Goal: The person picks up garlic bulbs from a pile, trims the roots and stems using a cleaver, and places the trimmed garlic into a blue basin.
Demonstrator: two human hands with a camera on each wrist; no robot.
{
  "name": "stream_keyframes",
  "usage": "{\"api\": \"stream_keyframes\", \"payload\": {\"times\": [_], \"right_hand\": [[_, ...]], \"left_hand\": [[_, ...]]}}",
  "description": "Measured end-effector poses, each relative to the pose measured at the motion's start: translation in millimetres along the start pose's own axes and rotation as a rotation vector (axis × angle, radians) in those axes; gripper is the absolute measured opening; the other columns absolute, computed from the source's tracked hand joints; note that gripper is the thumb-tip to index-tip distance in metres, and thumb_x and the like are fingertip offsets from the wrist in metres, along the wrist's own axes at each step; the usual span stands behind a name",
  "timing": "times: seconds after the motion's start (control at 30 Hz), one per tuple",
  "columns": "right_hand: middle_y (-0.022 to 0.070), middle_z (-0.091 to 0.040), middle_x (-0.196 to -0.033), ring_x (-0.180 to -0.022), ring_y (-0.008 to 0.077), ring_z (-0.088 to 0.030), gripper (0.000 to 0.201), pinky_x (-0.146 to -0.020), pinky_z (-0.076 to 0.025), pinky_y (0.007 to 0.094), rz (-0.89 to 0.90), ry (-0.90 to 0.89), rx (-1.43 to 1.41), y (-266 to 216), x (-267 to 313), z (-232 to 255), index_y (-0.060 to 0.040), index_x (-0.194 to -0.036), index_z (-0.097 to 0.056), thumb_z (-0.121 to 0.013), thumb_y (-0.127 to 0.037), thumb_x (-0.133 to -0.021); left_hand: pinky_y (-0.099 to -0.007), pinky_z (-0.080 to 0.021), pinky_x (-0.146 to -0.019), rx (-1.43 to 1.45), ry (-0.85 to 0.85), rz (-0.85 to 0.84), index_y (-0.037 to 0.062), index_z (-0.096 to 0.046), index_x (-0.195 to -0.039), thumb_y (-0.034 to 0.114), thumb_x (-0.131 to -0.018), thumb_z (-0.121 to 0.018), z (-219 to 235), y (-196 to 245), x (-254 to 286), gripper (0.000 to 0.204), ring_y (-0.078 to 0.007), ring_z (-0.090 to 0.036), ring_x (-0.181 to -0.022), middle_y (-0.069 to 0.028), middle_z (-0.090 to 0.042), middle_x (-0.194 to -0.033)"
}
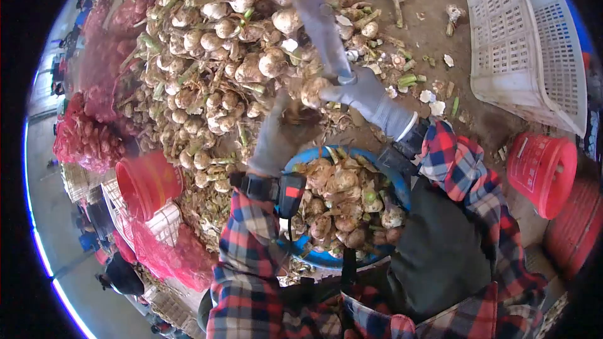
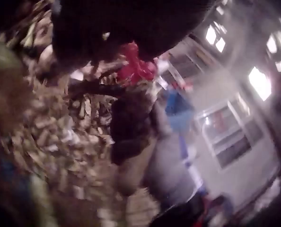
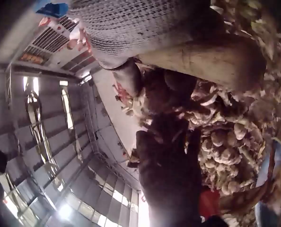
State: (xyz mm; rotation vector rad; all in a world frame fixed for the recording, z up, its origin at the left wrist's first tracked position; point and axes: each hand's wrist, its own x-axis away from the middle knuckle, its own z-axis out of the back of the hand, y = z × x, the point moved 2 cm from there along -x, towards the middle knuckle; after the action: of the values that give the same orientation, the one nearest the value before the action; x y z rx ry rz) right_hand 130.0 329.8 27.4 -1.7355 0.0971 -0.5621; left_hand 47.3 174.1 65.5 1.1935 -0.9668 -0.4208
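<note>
The garlic bulb (image 1: 312, 91) sits pinched in my left hand (image 1: 279, 135) above the blue basin (image 1: 397, 183), and my right hand (image 1: 364, 95), clenched on the knife (image 1: 325, 32), could nick those fingers if the blade slips.

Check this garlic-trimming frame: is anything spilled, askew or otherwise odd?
Cut stems and papery skins lie scattered on the ground beside the garlic pile. The white crate lies tipped at an angle. The right hand grips a knife that shows motion blur.
</note>
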Motion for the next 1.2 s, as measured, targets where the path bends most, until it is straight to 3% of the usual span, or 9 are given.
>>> {"api": "stream_keyframes", "payload": {"times": [0.07,0.37,0.43,0.5,0.7,0.73,0.87,0.97,1.2], "right_hand": [[0.0030,-0.059,-0.080,-0.073,0.0093,-0.053,0.039,-0.069,-0.042,0.0245,0.027,-0.041,0.259,-11.2,1.5,-1.0,-0.0062,-0.096,-0.058,-0.066,-0.031,-0.066],[0.0095,-0.060,-0.081,-0.077,0.0189,-0.057,0.032,-0.072,-0.044,0.0293,0.156,-0.190,0.872,-19.0,-1.1,21.2,-0.0103,-0.093,-0.058,-0.057,-0.028,-0.065],[0.0121,-0.059,-0.086,-0.079,0.0256,-0.056,0.033,-0.074,-0.044,0.0333,-0.229,-0.374,1.211,-16.9,-3.4,33.6,-0.0092,-0.094,-0.057,-0.052,-0.027,-0.066],[0.0157,-0.057,-0.092,-0.085,0.0310,-0.055,0.034,-0.078,-0.042,0.0367,-0.266,-0.532,1.519,24.1,-9.3,62.2,-0.0077,-0.098,-0.056,-0.046,-0.024,-0.070],[0.0161,-0.057,-0.091,-0.085,0.0286,-0.055,0.030,-0.075,-0.043,0.0372,-0.455,-0.036,1.151,24.0,10.5,53.5,-0.0120,-0.096,-0.055,-0.046,-0.024,-0.071],[0.0143,-0.058,-0.088,-0.082,0.0277,-0.056,0.027,-0.072,-0.043,0.0369,-0.248,-0.035,1.170,11.4,12.9,36.9,-0.0122,-0.094,-0.055,-0.047,-0.023,-0.070],[0.0111,-0.058,-0.073,-0.066,0.0263,-0.057,0.020,-0.057,-0.045,0.0360,0.496,-0.113,1.171,-5.4,12.6,-13.7,-0.0114,-0.083,-0.053,-0.053,-0.023,-0.067],[0.0078,-0.056,-0.067,-0.064,0.0255,-0.057,0.017,-0.054,-0.044,0.0361,0.520,-0.117,1.248,-16.0,16.8,-30.9,-0.0105,-0.076,-0.049,-0.054,-0.020,-0.063],[0.0084,-0.057,-0.073,-0.072,0.0251,-0.057,0.019,-0.061,-0.044,0.0365,0.418,-0.167,1.251,-14.3,17.3,-35.1,-0.0099,-0.083,-0.051,-0.052,-0.015,-0.065]], "left_hand": [[-0.0285,-0.047,-0.072,-0.197,-0.117,-0.423,-0.0022,-0.044,-0.108,0.027,-0.083,-0.045,-14.1,-7.1,-10.3,0.039,-0.0186,-0.053,-0.087,-0.0104,-0.054,-0.093],[-0.0228,-0.045,-0.066,-0.083,-0.097,-0.306,-0.0007,-0.055,-0.095,0.003,-0.070,-0.060,-1.8,-3.9,-13.6,0.026,-0.0113,-0.055,-0.080,-0.0067,-0.058,-0.086],[-0.0236,-0.047,-0.054,0.060,0.157,0.022,-0.0063,-0.056,-0.088,0.004,-0.069,-0.059,-1.0,5.0,-8.2,0.022,-0.0156,-0.057,-0.065,-0.0108,-0.059,-0.081],[-0.0221,-0.046,-0.054,-0.120,0.228,-0.188,-0.0056,-0.055,-0.087,0.001,-0.068,-0.060,4.2,9.5,-7.0,0.021,-0.0128,-0.056,-0.059,-0.0082,-0.059,-0.076],[-0.0227,-0.045,-0.062,0.010,0.348,-0.321,0.0005,-0.051,-0.095,0.003,-0.076,-0.050,39.3,-49.6,-14.9,0.019,-0.0131,-0.054,-0.076,-0.0055,-0.056,-0.085],[-0.0236,-0.045,-0.066,0.803,0.079,-0.097,0.0034,-0.046,-0.102,0.008,-0.077,-0.049,21.7,-28.4,-4.2,0.025,-0.0136,-0.053,-0.081,-0.0048,-0.055,-0.088],[-0.0273,-0.045,-0.072,1.056,0.084,0.112,0.0065,-0.042,-0.107,0.021,-0.080,-0.046,18.4,-52.1,-9.3,0.031,-0.0170,-0.053,-0.082,-0.0066,-0.055,-0.089],[-0.0346,-0.037,-0.087,1.417,0.173,0.238,0.0125,-0.040,-0.109,0.038,-0.084,-0.035,9.5,-58.1,-1.9,0.036,-0.0188,-0.049,-0.088,-0.0105,-0.052,-0.096],[-0.0335,-0.042,-0.074,-0.051,0.467,-0.083,0.0046,-0.048,-0.103,0.021,-0.069,-0.058,6.1,-77.6,3.6,0.039,-0.0221,-0.053,-0.085,-0.0112,-0.055,-0.093]]}}
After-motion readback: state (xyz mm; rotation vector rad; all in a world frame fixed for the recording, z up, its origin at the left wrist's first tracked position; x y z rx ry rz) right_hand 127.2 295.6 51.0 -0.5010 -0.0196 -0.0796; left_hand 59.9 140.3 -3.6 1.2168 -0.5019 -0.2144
